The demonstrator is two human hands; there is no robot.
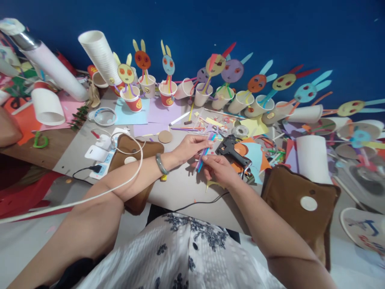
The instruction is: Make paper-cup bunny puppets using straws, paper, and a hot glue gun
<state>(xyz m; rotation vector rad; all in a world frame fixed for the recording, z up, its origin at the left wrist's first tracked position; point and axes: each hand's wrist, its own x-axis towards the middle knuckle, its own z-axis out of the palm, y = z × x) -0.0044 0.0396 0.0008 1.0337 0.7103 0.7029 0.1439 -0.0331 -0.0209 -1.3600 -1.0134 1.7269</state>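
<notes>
Over the middle of the table, both hands are closed on a small bundle of thin blue and purple craft sticks (205,152); their exact material is hard to make out. My left hand (189,148) pinches the bundle at its upper part. Lower down, the fingers of my right hand (221,168) grip it as well. Just right of the hands lies a black hot glue gun (233,151) on coloured paper. A round cardboard disc (165,137) rests to the left of my left hand.
Paper cups with rabbit-faced figures (131,96) line the wall. A cup stack (100,56) leans at back left; another cup stack (313,158) stands right. A power strip (105,162) and white cable (136,172) lie left. Brown cushions (300,216) flank me. Scraps (215,120) litter the table.
</notes>
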